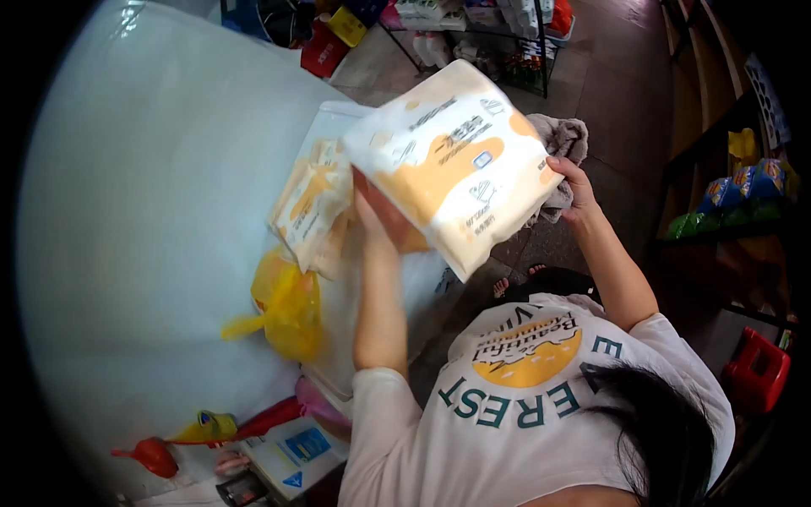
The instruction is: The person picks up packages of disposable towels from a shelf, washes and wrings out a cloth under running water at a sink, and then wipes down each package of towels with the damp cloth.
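A large soft white and orange packet [460,156] with printed lettering is held up, tilted, in front of me. My right hand [576,184] grips its right edge, thumb on the printed face. My left hand [372,218] is at its lower left side, blurred, with the fingers hidden behind the packet. A crumpled grey-brown fuzzy cloth [568,138] shows behind the packet beside my right hand; whether that hand touches it I cannot tell. Left of my left hand, a smaller cream and orange packet [311,211] lies on a white surface [334,334].
A yellow plastic bag [287,308] lies below the smaller packet. A white box [291,452] and a red balloon-like item [155,456] are at lower left. A stocked rack [473,29] stands behind, shelves [718,144] at right, and a red jug [756,369] at lower right.
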Demonstrator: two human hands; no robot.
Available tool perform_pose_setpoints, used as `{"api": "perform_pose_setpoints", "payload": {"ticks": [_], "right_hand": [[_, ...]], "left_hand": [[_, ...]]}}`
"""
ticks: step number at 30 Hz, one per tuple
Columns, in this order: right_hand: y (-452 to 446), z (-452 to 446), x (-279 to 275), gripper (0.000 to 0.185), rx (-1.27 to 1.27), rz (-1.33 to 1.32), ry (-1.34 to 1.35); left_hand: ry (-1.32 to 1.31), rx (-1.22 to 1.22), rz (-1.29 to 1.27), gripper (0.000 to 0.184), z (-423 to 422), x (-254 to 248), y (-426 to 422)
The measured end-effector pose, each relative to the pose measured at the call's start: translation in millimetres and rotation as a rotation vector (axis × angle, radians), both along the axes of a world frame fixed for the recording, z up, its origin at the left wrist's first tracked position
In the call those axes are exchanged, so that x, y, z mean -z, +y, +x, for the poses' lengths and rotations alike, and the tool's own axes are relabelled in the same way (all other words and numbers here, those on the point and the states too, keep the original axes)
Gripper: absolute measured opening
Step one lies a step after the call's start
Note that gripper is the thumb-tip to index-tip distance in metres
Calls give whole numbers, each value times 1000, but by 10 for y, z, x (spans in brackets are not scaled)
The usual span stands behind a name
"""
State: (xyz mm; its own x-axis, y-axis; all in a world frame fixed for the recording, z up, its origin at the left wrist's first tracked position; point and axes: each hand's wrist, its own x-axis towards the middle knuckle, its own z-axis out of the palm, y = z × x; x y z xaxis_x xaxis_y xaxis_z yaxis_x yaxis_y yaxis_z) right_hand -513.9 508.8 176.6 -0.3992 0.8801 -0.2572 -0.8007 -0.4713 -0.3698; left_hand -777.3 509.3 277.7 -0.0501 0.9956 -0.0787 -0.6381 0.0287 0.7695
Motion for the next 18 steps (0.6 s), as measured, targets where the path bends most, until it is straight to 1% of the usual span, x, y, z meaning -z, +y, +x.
{"api": "perform_pose_setpoints", "payload": {"ticks": [1,2,4,5,6,8,9,10,11,12,13,14,15,16,18], "right_hand": [[-18,-29,-141,41,106,-57,-16],[2,-49,-179,41,127,-59,-22],[-31,49,-179,40,194,119,-248],[-51,66,-249,44,186,133,-324],[-66,91,-282,44,185,133,-329],[-65,176,-305,47,289,285,-667],[-53,326,-259,49,257,298,-787],[-32,413,-217,47,380,319,-819],[-36,530,-219,46,417,302,-851],[-60,632,-333,45,451,283,-885],[-137,616,-522,43,391,391,-815],[-208,486,-709,41,332,490,-740],[-206,303,-842,40,277,759,-888],[-166,75,-977,40,221,1030,-1039],[-44,-553,-1034,38,742,1095,-1698]], "left_hand": [[-563,532,322,59,-62,237,-78],[-574,551,316,59,25,251,-147],[-352,185,109,60,347,239,-311],[103,-33,16,53,436,195,-284],[98,-34,15,53,411,218,-239],[185,238,-89,49,306,241,-141],[67,230,-104,50,303,206,-132],[69,233,-103,50,305,169,-145],[100,250,-79,48,304,130,-169],[130,266,-57,46,313,123,-184],[129,270,-66,46,338,145,-176],[191,315,-65,44,362,178,-160],[257,368,-62,42,401,204,-158],[261,392,-66,42,474,265,-162],[742,425,273,36,657,415,-186]]}}
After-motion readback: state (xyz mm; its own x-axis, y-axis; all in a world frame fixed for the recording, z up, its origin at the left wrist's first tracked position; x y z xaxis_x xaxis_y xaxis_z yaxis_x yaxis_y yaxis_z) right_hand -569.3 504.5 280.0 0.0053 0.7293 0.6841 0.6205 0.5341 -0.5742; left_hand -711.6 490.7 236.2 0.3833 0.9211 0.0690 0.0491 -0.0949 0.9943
